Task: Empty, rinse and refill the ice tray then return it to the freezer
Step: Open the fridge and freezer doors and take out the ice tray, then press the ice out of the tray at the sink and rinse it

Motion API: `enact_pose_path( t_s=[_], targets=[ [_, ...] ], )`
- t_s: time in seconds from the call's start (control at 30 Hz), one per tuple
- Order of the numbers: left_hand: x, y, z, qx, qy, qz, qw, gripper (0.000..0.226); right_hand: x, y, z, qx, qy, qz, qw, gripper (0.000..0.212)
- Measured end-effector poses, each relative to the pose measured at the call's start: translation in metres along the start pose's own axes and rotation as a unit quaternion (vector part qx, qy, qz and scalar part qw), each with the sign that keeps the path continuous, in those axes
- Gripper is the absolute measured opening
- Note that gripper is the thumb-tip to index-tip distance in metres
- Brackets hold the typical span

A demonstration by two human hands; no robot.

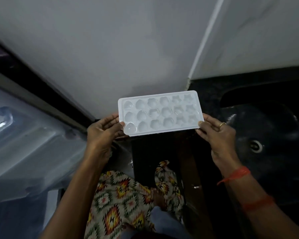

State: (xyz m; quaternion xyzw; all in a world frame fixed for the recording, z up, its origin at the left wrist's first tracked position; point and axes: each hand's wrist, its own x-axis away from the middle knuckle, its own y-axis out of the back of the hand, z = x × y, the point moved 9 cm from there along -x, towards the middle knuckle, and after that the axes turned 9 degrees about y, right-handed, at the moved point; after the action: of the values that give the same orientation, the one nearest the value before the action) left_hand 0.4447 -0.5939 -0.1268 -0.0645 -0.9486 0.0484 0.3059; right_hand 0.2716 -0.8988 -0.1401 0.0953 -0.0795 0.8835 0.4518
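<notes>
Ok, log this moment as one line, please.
tray: level, cavities up, fill unclear | left hand: grips left end | right hand: grips right end | sink: right of tray

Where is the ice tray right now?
Head view, centre: the ice tray is held between the left hand and right hand, left of the dark sink.

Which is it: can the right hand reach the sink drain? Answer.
Likely yes: nothing lies between the right hand and the sink drain beside it. But that hand grips the ice tray, shared with the left hand, so must release first.
</notes>
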Motion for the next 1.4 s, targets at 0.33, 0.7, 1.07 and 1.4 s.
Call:
enact_pose_path(
  t_s=[0.33, 0.7, 1.07, 1.4],
  targets=[
    [-0.012, -0.141, -0.004, -0.086, 0.008, 0.106, 0.991, 0.033, -0.020, 0.113, 0.034, -0.030, 0.022, -0.114, 0.993, 0.024],
    [-0.012, -0.302, 0.032, -0.192, 0.032, 0.257, 0.947, 0.035, 0.004, 0.234, 0.031, -0.076, 0.025, -0.286, 0.955, 0.023],
    [-0.017, -0.430, 0.074, -0.304, 0.071, 0.375, 0.873, 0.029, 0.041, 0.285, 0.007, -0.104, -0.002, -0.430, 0.897, 0.028],
    [0.001, -0.485, 0.104, -0.360, 0.077, 0.430, 0.824, 0.025, 0.075, 0.292, -0.013, -0.129, -0.004, -0.499, 0.857, 0.013]
  ],
)
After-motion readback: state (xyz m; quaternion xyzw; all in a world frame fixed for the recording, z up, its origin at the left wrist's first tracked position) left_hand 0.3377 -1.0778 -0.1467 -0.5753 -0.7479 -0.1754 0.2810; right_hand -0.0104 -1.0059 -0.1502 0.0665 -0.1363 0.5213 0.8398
